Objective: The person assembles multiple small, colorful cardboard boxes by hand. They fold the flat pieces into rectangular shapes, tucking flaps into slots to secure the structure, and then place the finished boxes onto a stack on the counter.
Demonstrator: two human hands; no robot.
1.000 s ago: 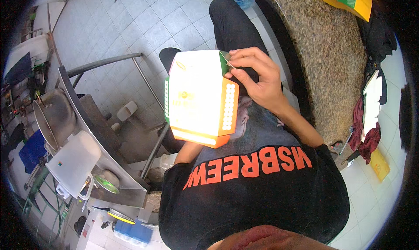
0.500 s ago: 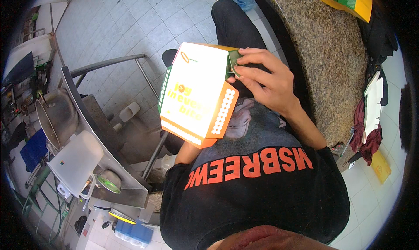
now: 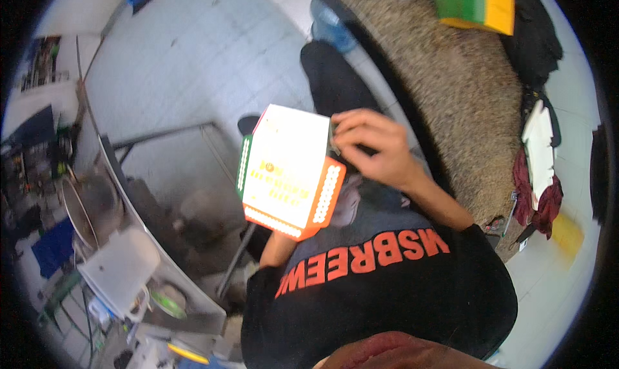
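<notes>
A printed cardboard food box (image 3: 284, 175) is held in front of my body, its white face toward me and its orange and green edges turned away at the sides. At the box's upper right, my right hand (image 3: 377, 146) is closed, thumb and fingers pinching a dark green flap (image 3: 333, 137). My left forearm (image 3: 277, 250) runs up behind the lower part of the box, which hides the left hand and its fingers.
Along the right runs a speckled stone counter (image 3: 425, 72) bearing a green and yellow box (image 3: 480, 8). A blue-tinted plastic bottle (image 3: 332, 27) stands beyond my knee. At left are a metal pot (image 3: 90, 204) and a white plastic chair (image 3: 122, 266).
The box and both arms sit lower in view as the whole view has shifted and blurred. My right hand still pinches the flap, which now shows as a thinner strip.
</notes>
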